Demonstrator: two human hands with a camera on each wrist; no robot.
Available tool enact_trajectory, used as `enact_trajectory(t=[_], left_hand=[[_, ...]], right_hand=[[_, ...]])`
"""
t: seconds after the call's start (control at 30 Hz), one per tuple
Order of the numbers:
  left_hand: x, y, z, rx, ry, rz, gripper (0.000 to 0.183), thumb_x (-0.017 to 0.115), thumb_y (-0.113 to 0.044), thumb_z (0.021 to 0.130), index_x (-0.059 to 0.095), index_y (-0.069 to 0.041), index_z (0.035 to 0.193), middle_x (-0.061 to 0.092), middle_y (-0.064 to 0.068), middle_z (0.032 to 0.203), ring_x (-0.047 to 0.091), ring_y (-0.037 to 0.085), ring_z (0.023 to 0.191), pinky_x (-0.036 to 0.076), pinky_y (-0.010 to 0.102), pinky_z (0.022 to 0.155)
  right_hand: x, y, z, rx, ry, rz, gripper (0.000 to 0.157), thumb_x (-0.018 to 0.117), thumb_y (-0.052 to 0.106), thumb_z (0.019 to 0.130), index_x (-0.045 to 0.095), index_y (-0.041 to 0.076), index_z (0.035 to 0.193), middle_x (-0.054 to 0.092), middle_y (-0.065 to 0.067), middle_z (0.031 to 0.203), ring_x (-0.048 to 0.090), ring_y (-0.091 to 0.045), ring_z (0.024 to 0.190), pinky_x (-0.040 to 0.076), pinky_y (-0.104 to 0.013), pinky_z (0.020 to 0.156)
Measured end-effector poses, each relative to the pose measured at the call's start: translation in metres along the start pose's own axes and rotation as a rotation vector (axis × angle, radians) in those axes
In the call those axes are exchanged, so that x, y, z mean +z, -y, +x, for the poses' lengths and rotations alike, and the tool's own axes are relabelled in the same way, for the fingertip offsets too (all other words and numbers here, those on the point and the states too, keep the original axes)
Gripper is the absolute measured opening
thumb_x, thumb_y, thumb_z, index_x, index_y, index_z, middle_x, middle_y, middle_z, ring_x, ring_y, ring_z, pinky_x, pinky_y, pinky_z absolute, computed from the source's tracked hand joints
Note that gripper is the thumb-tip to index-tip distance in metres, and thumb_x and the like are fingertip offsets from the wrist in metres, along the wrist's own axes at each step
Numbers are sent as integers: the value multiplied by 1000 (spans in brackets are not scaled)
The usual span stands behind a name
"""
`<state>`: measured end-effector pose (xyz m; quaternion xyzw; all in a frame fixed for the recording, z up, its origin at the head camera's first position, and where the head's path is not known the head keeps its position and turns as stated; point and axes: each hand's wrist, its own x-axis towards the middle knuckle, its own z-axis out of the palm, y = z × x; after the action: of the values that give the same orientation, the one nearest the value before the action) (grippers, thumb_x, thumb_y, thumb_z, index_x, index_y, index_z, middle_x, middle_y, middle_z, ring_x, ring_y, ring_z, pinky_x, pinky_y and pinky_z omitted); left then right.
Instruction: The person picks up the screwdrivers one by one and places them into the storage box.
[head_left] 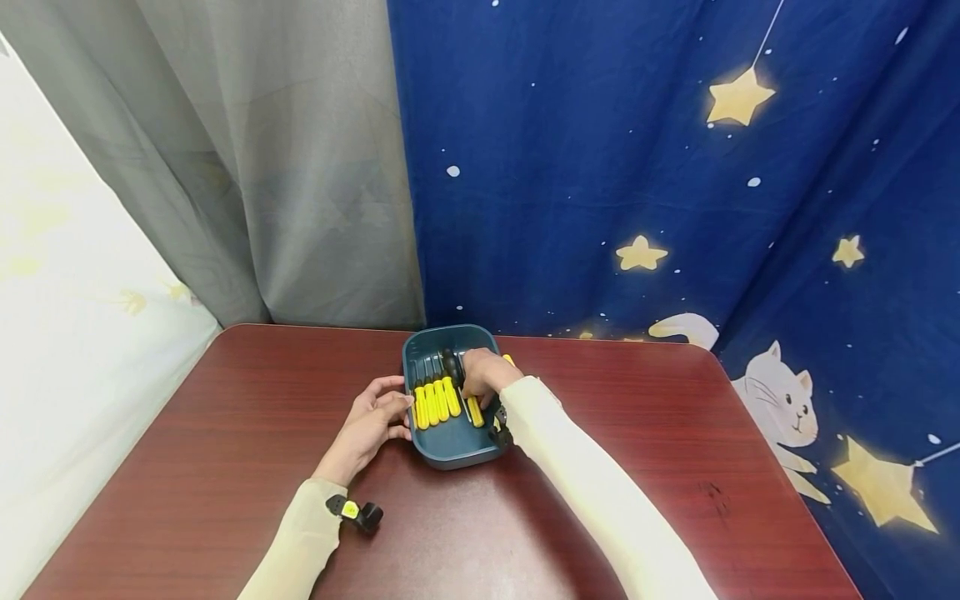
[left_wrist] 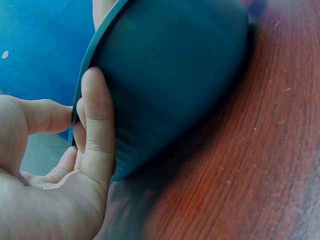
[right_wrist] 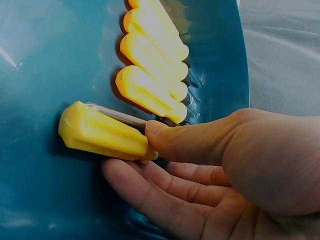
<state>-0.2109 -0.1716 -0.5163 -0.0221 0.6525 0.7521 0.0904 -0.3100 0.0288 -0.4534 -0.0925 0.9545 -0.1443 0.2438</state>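
Note:
A dark teal plastic tray (head_left: 459, 450) stands on the table. My left hand (head_left: 371, 422) pinches its left rim, thumb inside and fingers against the outer wall (left_wrist: 170, 65). Inside the tray, several yellow-handled screwdrivers (head_left: 436, 403) lie side by side along the left, shafts pointing away. My right hand (head_left: 486, 373) reaches in from the right. Its thumb and fingers pinch another yellow-handled screwdriver (right_wrist: 100, 131) near the handle's neck, and its shaft end is hidden by the hand. A bare metal shaft (right_wrist: 120, 115) lies beside that handle. Near the right fingers is a black-handled tool (head_left: 450, 364).
The tray sits near the back edge of the reddish-brown table (head_left: 300, 392). Behind the table hang a grey curtain (head_left: 322, 167) and a blue star-patterned curtain (head_left: 562, 167). Something small and yellow (head_left: 508, 359) shows past the right hand, at the tray's right rim.

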Motion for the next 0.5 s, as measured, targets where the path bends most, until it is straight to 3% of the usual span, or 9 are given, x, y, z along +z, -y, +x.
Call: enact_trajectory(t=[0.23, 0.5], left_hand=[[0, 0, 0, 5, 4, 4, 54, 62, -10, 101, 35, -5, 148, 64, 1, 93, 57, 15, 72, 60, 27, 61], [0, 1, -1, 6, 4, 0, 54, 62, -9, 101, 35, -5, 148, 64, 2, 94, 57, 15, 72, 60, 27, 61]], right_hand=[[1, -1, 0, -3, -4, -12, 26, 81, 14, 89, 66, -2, 103, 65, -13, 85, 75, -19, 62, 62, -26, 57], [-2, 0, -13, -34, -33, -69, 35, 80, 30, 90, 68, 2, 108, 67, -9, 87, 74, -19, 73, 64, -30, 69]])
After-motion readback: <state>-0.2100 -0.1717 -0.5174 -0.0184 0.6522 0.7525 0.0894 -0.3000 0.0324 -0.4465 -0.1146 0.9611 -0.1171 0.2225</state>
